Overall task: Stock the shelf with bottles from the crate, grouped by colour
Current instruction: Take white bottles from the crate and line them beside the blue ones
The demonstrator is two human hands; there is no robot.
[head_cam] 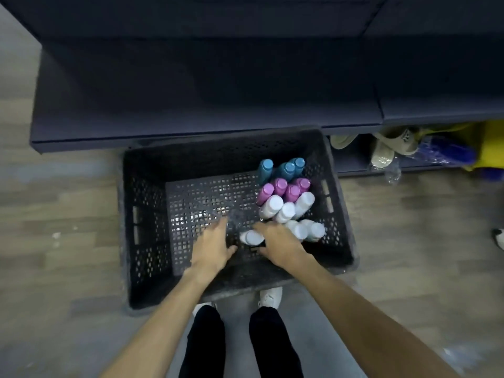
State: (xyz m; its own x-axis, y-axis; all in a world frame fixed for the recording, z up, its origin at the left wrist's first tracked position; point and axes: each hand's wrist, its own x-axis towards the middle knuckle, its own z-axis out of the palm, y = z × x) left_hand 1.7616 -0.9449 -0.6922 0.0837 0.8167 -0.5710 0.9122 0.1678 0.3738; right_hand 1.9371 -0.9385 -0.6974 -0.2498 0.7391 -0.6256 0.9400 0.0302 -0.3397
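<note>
Where the fingers reach into the crate (141, 214), blur makes their state hard to read. Left hand (211, 251): fingers look straight and loosely spread, pointing far, holding nothing, above the crate floor. Right hand (278, 244): back of hand up, fingers bent down out of sight; cannot tell whether they grip anything. It sits between a lone white bottle (252, 237) and two white bottles (306, 230) on its right.

Lone white bottle: between the two hands, long axis tilted, cap end toward the left and far, base hidden under the right hand.

Other bottles stand upright in the crate's right half, caps up, leaning slightly in the wide-angle view. Far row, blue bottles (285, 170): three. Next, purple bottles (283, 188): four. Nearer, white: three in a row (286, 210), then the pair by the right hand. White total: six, counting the lone one.

Crate: dark, perforated, on the floor, its far rim touching or under the shelf (191, 91) edge; cannot tell which. Shelf dark, its top cut off by the frame.

Low right, under the shelf: sandals (392, 145), blurred blue and yellow things, unclear. Near edge: two dark trouser legs, white shoes (270, 297) partly hidden by the crate.
</note>
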